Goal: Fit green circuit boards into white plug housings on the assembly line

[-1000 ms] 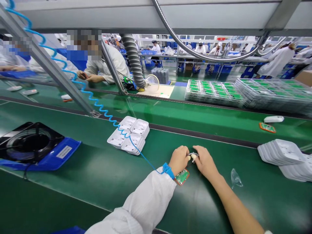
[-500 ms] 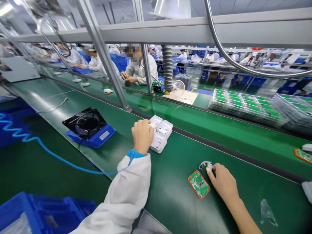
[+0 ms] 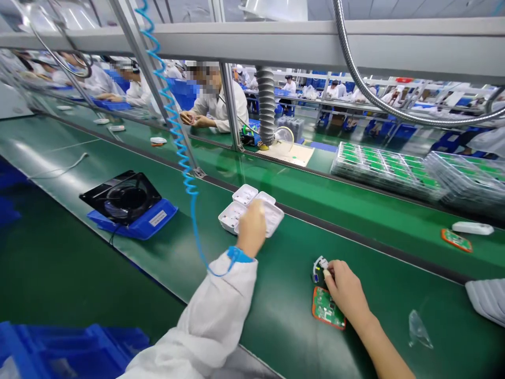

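My left hand [image 3: 252,230], blue strap at its wrist, is closed on a white plastic housing [image 3: 273,219], which sits tilted at the near right of a group of similar white housings [image 3: 231,217]. Its fingertips are partly hidden and slightly blurred. My right hand [image 3: 344,284] pinches a small white part with a curved strip [image 3: 316,267] that carries a blue piece. Just below those fingers a green circuit board [image 3: 328,309] with an orange rim lies on the green bench, partly covered by the hand.
A black fan [image 3: 125,197] sits on a blue bin [image 3: 155,223] to the left. A coiled blue cord [image 3: 179,137] hangs by the metal post. Across the bench are clear trays of green boards [image 3: 384,171] and a co-worker [image 3: 224,105]. Clear plastic [image 3: 418,330] lies at right.
My left hand has shifted to the right across the white housings, and one is now tilted in its grip. The circuit board has turned, and the small part in my right hand has rotated.
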### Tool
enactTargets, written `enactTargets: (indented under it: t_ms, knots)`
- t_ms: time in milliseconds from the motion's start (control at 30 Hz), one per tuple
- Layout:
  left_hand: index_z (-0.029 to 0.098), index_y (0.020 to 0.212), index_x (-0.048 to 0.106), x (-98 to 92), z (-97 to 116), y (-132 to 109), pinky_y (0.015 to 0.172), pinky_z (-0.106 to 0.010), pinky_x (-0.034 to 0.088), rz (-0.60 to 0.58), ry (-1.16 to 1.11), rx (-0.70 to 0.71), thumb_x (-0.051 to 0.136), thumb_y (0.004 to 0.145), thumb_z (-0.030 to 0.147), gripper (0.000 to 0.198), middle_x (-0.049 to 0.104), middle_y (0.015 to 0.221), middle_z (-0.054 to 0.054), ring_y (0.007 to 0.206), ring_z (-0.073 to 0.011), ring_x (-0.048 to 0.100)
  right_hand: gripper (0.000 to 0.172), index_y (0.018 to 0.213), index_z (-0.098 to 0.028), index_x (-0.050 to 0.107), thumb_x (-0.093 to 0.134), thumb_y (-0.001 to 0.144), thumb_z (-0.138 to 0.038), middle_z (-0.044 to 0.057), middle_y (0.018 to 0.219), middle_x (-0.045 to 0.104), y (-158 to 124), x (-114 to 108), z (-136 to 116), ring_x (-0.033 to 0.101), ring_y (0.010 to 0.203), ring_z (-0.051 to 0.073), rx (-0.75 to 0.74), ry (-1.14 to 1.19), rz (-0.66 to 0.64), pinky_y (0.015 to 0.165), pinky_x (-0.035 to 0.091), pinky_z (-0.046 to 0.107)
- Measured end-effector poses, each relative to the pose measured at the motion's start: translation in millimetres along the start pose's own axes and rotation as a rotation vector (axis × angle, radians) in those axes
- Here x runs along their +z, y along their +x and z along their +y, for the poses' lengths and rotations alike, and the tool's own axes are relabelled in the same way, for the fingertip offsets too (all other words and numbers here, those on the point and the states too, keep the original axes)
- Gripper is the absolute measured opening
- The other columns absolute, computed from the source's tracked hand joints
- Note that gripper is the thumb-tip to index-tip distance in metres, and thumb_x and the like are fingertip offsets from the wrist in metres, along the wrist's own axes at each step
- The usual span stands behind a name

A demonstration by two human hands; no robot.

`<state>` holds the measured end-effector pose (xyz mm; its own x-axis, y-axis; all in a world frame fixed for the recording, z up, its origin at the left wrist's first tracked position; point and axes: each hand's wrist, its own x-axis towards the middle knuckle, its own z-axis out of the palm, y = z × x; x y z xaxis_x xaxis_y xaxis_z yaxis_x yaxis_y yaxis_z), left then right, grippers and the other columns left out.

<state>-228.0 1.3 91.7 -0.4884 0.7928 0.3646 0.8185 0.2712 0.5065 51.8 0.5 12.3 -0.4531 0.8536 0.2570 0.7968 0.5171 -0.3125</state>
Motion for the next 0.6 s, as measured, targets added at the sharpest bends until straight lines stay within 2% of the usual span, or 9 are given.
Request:
enactTargets:
  t_ms: [67, 100, 167, 233, 333, 433, 500, 600]
  knots:
    - [0.015, 0.121, 0.044, 29.2, 29, -22, 0.091, -0.030, 0.039, -0.148, -0.110, 0.217, 0.033, 0.085, 0.007, 0.039, 0.056, 0.108, -0.009, 0.104, -0.0200, 0.051, 0.010, 0.095, -0.020, 0.046, 0.040, 0.088, -0.024, 0.005, 0.087, 0.053, -1, -4, -5, 0.054, 0.074, 0.016, -0.061, 0.148, 0.003, 0.066, 0.044, 0.029]
    - [0.014, 0.123, 0.044, 44.2, 42, -34, 0.091, -0.032, 0.039, -0.233, -0.142, 0.283, 0.035, 0.082, 0.006, 0.043, 0.056, 0.108, -0.011, 0.104, -0.0212, 0.051, 0.011, 0.097, -0.020, 0.046, 0.039, 0.089, -0.024, 0.005, 0.088, 0.052, -1, -6, -6, 0.054, 0.075, 0.016, -0.087, 0.197, 0.017, 0.067, 0.044, 0.029]
    - [0.015, 0.125, 0.044, 70.1, 62, -57, 0.089, -0.032, 0.042, -0.385, -0.232, 0.303, 0.036, 0.079, 0.005, 0.048, 0.057, 0.106, -0.011, 0.100, -0.0211, 0.054, 0.013, 0.099, -0.020, 0.046, 0.038, 0.089, -0.025, 0.006, 0.091, 0.052, -2, -11, -6, 0.054, 0.079, 0.017, -0.111, 0.230, 0.067, 0.069, 0.045, 0.029]
    - [0.016, 0.127, 0.043, 86.2, 74, -76, 0.092, -0.031, 0.041, -0.493, -0.367, 0.280, 0.036, 0.076, 0.003, 0.053, 0.055, 0.112, -0.011, 0.103, -0.0201, 0.054, 0.015, 0.101, -0.020, 0.046, 0.038, 0.090, -0.024, 0.007, 0.095, 0.052, -2, -14, -2, 0.054, 0.084, 0.018, -0.100, 0.210, 0.120, 0.072, 0.046, 0.031]
    - [0.018, 0.124, 0.044, 92.5, 78, -89, 0.097, -0.032, 0.038, -0.659, -0.599, 0.210, 0.036, 0.072, 0.002, 0.055, 0.054, 0.119, -0.008, 0.110, -0.0182, 0.050, 0.017, 0.103, -0.020, 0.047, 0.037, 0.089, -0.021, 0.008, 0.100, 0.051, -1, -15, 9, 0.054, 0.091, 0.019, -0.067, 0.157, 0.137, 0.076, 0.046, 0.032]
    - [0.021, 0.122, 0.044, 89.0, 75, -89, 0.089, -0.030, 0.043, -0.840, -0.778, 0.115, 0.041, 0.069, 0.003, 0.055, 0.058, 0.113, -0.004, 0.100, -0.0162, 0.054, 0.020, 0.104, -0.019, 0.048, 0.036, 0.087, -0.017, 0.009, 0.101, 0.051, 0, -16, 17, 0.055, 0.090, 0.020, -0.044, 0.108, 0.117, 0.076, 0.047, 0.033]
    - [0.021, 0.120, 0.045, 86.7, 73, -88, 0.082, -0.027, 0.045, -0.890, -0.845, 0.092, 0.046, 0.068, 0.006, 0.054, 0.059, 0.107, -0.003, 0.093, -0.0151, 0.056, 0.023, 0.104, -0.019, 0.049, 0.035, 0.086, -0.015, 0.009, 0.101, 0.052, 0, -16, 18, 0.055, 0.089, 0.020, -0.034, 0.088, 0.114, 0.076, 0.046, 0.033]
    - [0.020, 0.113, 0.050, 85.1, 71, -88, 0.077, -0.025, 0.045, -0.890, -0.873, 0.080, 0.053, 0.070, 0.013, 0.043, 0.060, 0.099, -0.002, 0.087, -0.0142, 0.056, 0.027, 0.104, -0.019, 0.051, 0.035, 0.083, -0.011, 0.009, 0.100, 0.053, -1, -18, 15, 0.056, 0.086, 0.019, -0.049, 0.094, 0.107, 0.075, 0.046, 0.032]
